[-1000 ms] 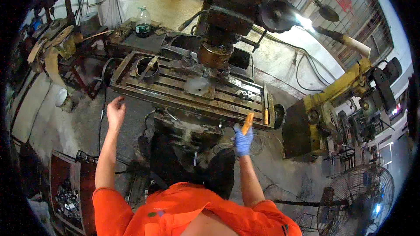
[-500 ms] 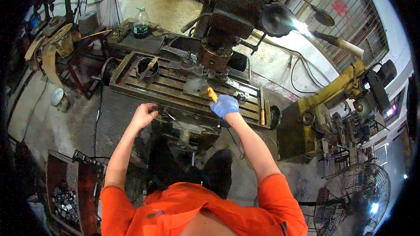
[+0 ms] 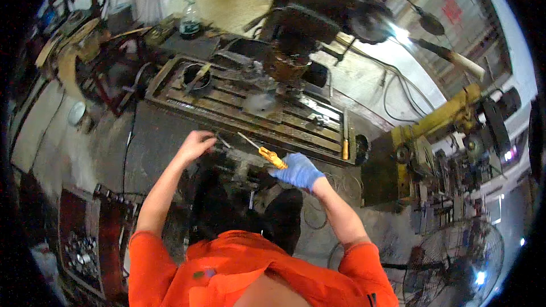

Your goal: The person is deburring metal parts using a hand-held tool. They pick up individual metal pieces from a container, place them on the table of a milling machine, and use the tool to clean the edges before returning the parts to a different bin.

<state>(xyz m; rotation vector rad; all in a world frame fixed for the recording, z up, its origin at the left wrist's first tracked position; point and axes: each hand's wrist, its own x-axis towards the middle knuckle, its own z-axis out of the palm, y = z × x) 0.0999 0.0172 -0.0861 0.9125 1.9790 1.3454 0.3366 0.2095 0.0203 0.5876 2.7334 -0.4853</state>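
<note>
My right hand (image 3: 298, 171), in a blue glove, is closed around the yellow handle of an air blow gun (image 3: 272, 156). Its thin metal nozzle points up and left, over the near edge of the milling machine table (image 3: 196, 109). My bare left hand (image 3: 198, 145) is at the machine's front, fingers bent together beside a short shiny rod (image 3: 223, 141). What those fingers grip is blurred. Above the slotted table hangs the machine's spindle head (image 3: 286, 59), with a round greyish blurred disc (image 3: 259, 103) below it.
On the table are a round dark pot (image 3: 196, 79) with a brush in it and a yellow-handled tool (image 3: 345, 148). A clear bottle (image 3: 190, 20) stands behind. At right are a yellow machine (image 3: 438, 116) and a fan (image 3: 455, 261); at lower left, a bin of metal pieces (image 3: 79, 256).
My right hand has drawn the blow gun back from the table toward my body and to the right; its nozzle now shows. My left hand has shifted slightly right. The view has tilted a little.
</note>
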